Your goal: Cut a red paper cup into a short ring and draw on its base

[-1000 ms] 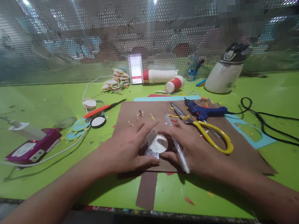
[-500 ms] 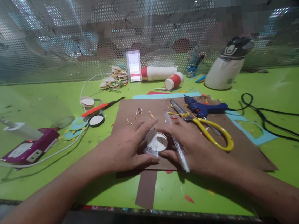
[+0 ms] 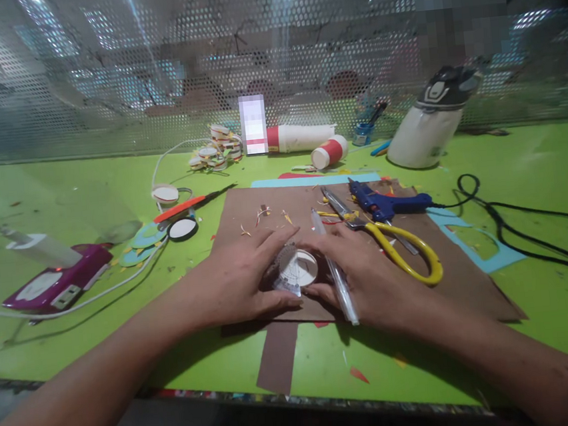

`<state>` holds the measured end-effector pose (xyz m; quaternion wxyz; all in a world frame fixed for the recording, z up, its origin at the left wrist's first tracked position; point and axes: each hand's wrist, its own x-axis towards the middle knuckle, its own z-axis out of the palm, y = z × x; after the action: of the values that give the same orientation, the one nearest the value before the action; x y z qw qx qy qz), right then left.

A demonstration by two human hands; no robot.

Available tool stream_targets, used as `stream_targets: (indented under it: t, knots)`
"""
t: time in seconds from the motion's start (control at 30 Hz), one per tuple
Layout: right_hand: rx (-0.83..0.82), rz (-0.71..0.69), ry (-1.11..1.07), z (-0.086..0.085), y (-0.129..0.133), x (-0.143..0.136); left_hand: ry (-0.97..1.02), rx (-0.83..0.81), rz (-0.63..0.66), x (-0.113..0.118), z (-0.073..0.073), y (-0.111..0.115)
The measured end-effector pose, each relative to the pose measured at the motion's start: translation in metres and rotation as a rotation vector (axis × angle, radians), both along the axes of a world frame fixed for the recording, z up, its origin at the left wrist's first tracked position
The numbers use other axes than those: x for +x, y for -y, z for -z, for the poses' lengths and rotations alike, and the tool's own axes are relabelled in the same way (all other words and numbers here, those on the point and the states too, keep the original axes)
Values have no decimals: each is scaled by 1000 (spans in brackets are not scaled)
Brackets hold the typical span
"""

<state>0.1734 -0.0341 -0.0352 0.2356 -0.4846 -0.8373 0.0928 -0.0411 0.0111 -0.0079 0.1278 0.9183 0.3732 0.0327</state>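
My left hand [image 3: 237, 278] has its thumb and fingers closed about a clear protractor [image 3: 289, 281], which lies across part of a small round white disc [image 3: 308, 269]. From the other side, the fingertips of my right hand [image 3: 370, 275] are at the disc's right edge. A pale, clear-barrelled pen [image 3: 340, 286] is tucked between the fingers of that hand, slanting toward me. Beneath both hands is a brown cardboard sheet [image 3: 233, 211]. Just beyond my right hand lie yellow-handled scissors [image 3: 392, 246] and a blue glue gun [image 3: 388, 204]. The protractor's left part is hidden by my fingers.
Left stand a purple power strip [image 3: 92, 261] with a white charger, an orange craft knife [image 3: 180, 208] and a black-rimmed disc [image 3: 182, 230]. Behind are a lit phone [image 3: 253, 125], paper cups [image 3: 331, 152] and a white bottle [image 3: 421, 133]. A black cable [image 3: 525, 213] trails right.
The hands, protractor and disc stay almost in place. The whole view has shifted very slightly.
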Motion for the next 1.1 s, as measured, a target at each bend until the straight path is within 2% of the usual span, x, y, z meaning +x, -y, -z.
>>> stream_targets:
  t: [0.2,0.37,0.47,0.57,0.67,0.93,1.0,1.1]
  knots:
    - [-4,-7,-2,1,-1,0,7,-4,6,-1,0,0]
    - [85,15,-63,-7,-2,6,18,5,20,-2,2,-1]
    - [103,115,-156,-21,-2,9,-5,24,3,-2,1,0]
    - [18,213,-266,-33,1,8,-12,35,4,-1,0,0]
    - [-57,276,-467,-39,4,5,-5,44,30,0,-1,0]
    - [-213,394,-785,-33,6,5,10,25,43,0,-2,-2]
    - [-234,406,-774,-31,6,5,13,20,40,0,-1,-2]
    - [-172,388,-668,-31,8,1,19,14,41,0,-1,-2]
